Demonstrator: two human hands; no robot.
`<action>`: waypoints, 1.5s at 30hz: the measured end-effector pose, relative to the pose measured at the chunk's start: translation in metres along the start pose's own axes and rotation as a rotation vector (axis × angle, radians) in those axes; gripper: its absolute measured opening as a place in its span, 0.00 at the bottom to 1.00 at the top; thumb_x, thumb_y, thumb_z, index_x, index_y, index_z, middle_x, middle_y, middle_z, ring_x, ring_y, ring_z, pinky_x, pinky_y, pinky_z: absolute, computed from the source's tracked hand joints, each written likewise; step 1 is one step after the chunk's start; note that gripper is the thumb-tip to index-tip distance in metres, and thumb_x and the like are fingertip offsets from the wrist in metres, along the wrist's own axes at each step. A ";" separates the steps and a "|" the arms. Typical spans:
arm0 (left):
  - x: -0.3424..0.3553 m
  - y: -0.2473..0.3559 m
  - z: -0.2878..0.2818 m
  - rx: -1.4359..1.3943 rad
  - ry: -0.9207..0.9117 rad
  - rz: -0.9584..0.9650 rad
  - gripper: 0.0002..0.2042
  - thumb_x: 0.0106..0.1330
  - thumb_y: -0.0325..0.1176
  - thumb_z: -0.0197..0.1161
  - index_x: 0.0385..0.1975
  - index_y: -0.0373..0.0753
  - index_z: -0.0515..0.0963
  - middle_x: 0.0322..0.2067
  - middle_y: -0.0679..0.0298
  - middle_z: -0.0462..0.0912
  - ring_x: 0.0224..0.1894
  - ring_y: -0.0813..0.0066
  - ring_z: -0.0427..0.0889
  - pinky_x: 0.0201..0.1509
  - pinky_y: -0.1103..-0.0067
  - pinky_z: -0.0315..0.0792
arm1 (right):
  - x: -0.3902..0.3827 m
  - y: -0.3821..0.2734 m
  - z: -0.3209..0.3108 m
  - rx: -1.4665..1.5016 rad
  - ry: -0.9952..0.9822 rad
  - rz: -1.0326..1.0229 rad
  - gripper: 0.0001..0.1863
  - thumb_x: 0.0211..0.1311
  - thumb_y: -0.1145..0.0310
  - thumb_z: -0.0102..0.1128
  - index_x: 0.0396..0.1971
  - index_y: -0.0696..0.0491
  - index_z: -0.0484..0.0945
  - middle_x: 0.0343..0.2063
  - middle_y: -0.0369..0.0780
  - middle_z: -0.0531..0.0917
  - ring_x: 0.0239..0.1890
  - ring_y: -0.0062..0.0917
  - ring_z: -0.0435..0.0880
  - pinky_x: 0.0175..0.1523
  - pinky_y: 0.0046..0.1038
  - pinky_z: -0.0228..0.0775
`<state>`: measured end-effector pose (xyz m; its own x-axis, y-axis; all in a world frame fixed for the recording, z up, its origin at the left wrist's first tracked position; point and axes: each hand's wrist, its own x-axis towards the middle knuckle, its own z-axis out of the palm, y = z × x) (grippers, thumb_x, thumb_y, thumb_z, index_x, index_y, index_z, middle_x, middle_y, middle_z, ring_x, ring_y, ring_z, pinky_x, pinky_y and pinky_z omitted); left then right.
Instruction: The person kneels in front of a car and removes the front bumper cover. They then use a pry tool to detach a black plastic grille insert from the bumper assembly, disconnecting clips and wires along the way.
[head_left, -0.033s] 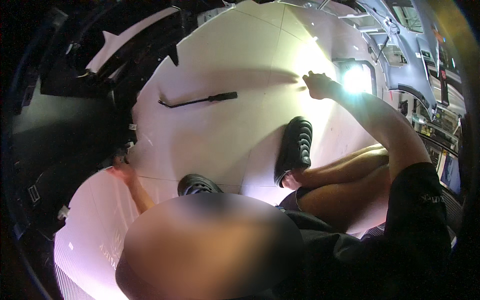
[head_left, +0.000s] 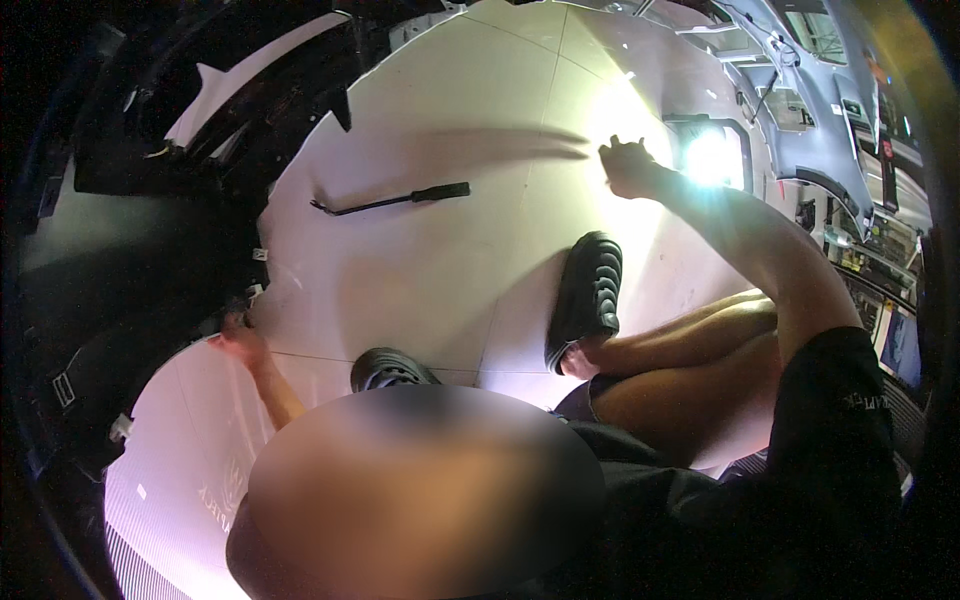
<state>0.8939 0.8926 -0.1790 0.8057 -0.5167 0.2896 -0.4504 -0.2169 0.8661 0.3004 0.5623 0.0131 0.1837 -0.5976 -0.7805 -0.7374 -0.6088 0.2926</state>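
At the left, my left hand (head_left: 238,340) is at the edge of a large black panel (head_left: 140,235), its fingers curled against the rim and their tips partly hidden in the dark. My right hand (head_left: 630,168) is raised beside a bright work light (head_left: 714,158), fingers bent inward; glare hides whatever they may hold. Between the hands, a pry tool (head_left: 400,198) with a black handle and a bent, forked tip lies on the pale floor (head_left: 420,290), touched by neither hand.
My black shoes (head_left: 588,290) stand on the floor. White clips (head_left: 122,427) stick out along the panel's edge. A pale curved trim piece (head_left: 245,80) shows at the upper left. Light grey bodywork (head_left: 815,130) and a hanging cable (head_left: 766,96) are at the upper right.
The whole view has shifted slightly. My right hand has turned a little at the wrist, and its shadow shows two prongs more plainly. The left hand keeps to the panel edge.
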 end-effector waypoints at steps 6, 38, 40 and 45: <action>0.009 0.016 -0.006 -0.227 -0.007 -0.517 0.11 0.55 0.27 0.60 0.38 0.35 0.77 0.40 0.60 0.80 0.30 0.69 0.78 0.24 0.77 0.67 | 0.077 -0.152 -0.062 0.362 0.749 -0.371 0.34 0.63 0.68 0.55 0.69 0.57 0.62 0.68 0.52 0.65 0.73 0.45 0.61 0.71 0.54 0.55; 0.001 0.061 0.020 -0.365 0.040 -0.546 0.18 0.59 0.23 0.57 0.51 0.35 0.68 0.39 0.59 0.79 0.22 0.72 0.75 0.19 0.77 0.68 | 0.058 -0.390 -0.160 0.653 0.666 -0.920 0.14 0.64 0.71 0.56 0.48 0.51 0.84 0.49 0.46 0.85 0.48 0.40 0.86 0.55 0.41 0.78; 0.002 0.067 0.020 -0.371 0.025 -0.525 0.18 0.60 0.24 0.58 0.50 0.36 0.67 0.36 0.60 0.79 0.20 0.73 0.75 0.19 0.77 0.68 | 0.067 -0.393 -0.168 0.904 0.700 -0.833 0.14 0.62 0.70 0.61 0.47 0.51 0.83 0.39 0.47 0.87 0.41 0.45 0.87 0.46 0.42 0.80; -0.001 0.067 0.021 -0.397 0.041 -0.514 0.15 0.60 0.24 0.59 0.47 0.36 0.69 0.33 0.60 0.80 0.19 0.73 0.74 0.18 0.77 0.67 | 0.077 -0.406 -0.178 0.860 0.576 -0.671 0.13 0.65 0.65 0.65 0.43 0.57 0.82 0.33 0.47 0.88 0.37 0.39 0.89 0.43 0.37 0.82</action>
<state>0.8547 0.8610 -0.1303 0.8984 -0.3946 -0.1929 0.1662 -0.1013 0.9809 0.7293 0.6703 -0.0679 0.7896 -0.5747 -0.2149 -0.5346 -0.4726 -0.7006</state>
